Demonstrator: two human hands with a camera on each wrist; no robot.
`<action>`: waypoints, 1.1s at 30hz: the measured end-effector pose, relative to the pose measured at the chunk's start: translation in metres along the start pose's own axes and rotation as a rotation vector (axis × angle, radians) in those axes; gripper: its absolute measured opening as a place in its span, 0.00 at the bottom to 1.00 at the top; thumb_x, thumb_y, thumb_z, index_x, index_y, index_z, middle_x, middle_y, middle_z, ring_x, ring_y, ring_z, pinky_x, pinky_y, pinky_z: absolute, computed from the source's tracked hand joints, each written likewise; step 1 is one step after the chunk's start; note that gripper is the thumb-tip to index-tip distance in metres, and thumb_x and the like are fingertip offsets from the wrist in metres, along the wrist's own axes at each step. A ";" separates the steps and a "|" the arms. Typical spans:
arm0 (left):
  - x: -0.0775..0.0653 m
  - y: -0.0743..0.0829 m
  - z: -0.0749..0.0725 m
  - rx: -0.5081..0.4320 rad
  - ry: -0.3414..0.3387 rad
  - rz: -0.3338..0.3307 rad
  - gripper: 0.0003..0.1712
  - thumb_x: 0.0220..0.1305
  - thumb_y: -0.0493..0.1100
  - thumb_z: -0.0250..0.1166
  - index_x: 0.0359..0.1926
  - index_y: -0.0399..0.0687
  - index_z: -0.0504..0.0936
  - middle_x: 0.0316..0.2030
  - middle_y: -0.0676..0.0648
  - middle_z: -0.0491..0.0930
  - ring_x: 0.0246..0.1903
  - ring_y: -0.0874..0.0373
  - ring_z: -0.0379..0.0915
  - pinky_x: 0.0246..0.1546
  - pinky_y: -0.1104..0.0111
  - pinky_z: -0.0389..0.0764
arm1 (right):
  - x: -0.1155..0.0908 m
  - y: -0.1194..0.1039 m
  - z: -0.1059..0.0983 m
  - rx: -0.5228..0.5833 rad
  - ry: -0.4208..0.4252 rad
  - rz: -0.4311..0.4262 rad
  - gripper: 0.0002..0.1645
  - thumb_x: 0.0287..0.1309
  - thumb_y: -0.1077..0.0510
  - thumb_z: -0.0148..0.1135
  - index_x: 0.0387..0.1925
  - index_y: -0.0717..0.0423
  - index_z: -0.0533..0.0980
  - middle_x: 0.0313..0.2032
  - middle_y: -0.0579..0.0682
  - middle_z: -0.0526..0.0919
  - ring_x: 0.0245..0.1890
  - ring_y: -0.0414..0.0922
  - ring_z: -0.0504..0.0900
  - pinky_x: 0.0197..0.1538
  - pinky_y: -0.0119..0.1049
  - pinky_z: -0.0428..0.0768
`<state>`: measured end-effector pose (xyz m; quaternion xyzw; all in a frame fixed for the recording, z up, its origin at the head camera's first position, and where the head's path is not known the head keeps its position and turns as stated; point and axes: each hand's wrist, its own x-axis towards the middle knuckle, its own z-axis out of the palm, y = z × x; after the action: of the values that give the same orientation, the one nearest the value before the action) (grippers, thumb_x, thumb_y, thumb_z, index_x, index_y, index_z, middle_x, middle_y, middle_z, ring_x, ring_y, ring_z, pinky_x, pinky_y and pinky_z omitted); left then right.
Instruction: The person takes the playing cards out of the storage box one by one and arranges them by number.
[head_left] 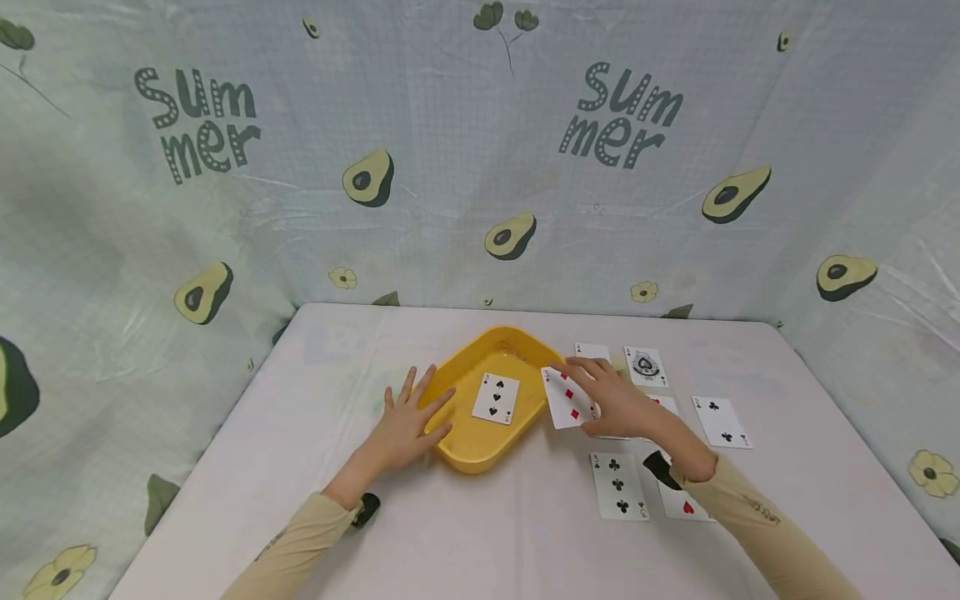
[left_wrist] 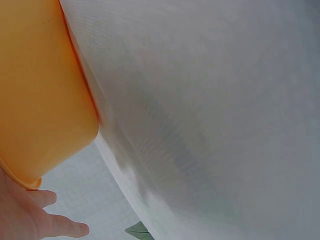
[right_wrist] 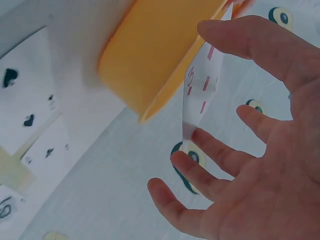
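Note:
My right hand point(head_left: 611, 400) pinches a three of diamonds playing card point(head_left: 564, 398) between thumb and fingers, raised beside the right rim of a yellow tray point(head_left: 480, 458). In the right wrist view the card point(right_wrist: 204, 82) appears nearly edge-on, with the thumb on one edge and fingertips on another. A three of spades point(head_left: 496, 398) lies face up inside the tray. My left hand point(head_left: 405, 425) spreads its fingers over the tray's left rim, holding no card. The left wrist view has its fingers point(left_wrist: 65, 226) at the tray's rim point(left_wrist: 32, 182).
Right of the tray, several cards lie face up on the white table point(head_left: 450, 550): a three of clubs point(head_left: 618, 486), a two of clubs point(head_left: 722, 422), an ace of spades point(head_left: 646, 367) and a heart card point(head_left: 686, 504). A patterned cloth point(head_left: 450, 125) hangs behind.

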<state>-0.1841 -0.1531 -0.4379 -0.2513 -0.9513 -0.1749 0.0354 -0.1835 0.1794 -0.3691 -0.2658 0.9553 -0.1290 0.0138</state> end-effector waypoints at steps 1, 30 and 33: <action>0.000 0.000 0.000 0.004 -0.002 0.000 0.31 0.62 0.58 0.50 0.65 0.60 0.59 0.69 0.42 0.42 0.68 0.38 0.28 0.54 0.32 0.43 | -0.004 0.002 -0.001 -0.005 0.005 0.001 0.54 0.34 0.59 0.70 0.65 0.43 0.55 0.63 0.54 0.60 0.61 0.55 0.59 0.53 0.65 0.61; 0.000 0.002 -0.002 0.022 0.002 0.005 0.31 0.62 0.58 0.50 0.64 0.59 0.61 0.69 0.41 0.42 0.68 0.37 0.29 0.53 0.31 0.44 | -0.112 0.068 0.009 0.015 -0.022 0.194 0.60 0.30 0.59 0.72 0.67 0.42 0.50 0.61 0.57 0.61 0.59 0.57 0.58 0.46 0.69 0.60; 0.000 0.002 -0.002 0.015 0.009 0.007 0.30 0.61 0.57 0.52 0.64 0.57 0.62 0.69 0.40 0.43 0.67 0.36 0.30 0.53 0.31 0.44 | -0.121 0.073 0.010 0.020 -0.029 0.223 0.60 0.31 0.59 0.72 0.67 0.42 0.50 0.62 0.58 0.60 0.58 0.58 0.57 0.46 0.71 0.59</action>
<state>-0.1831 -0.1518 -0.4356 -0.2534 -0.9516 -0.1687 0.0420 -0.1156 0.2993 -0.4026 -0.1596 0.9773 -0.1324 0.0448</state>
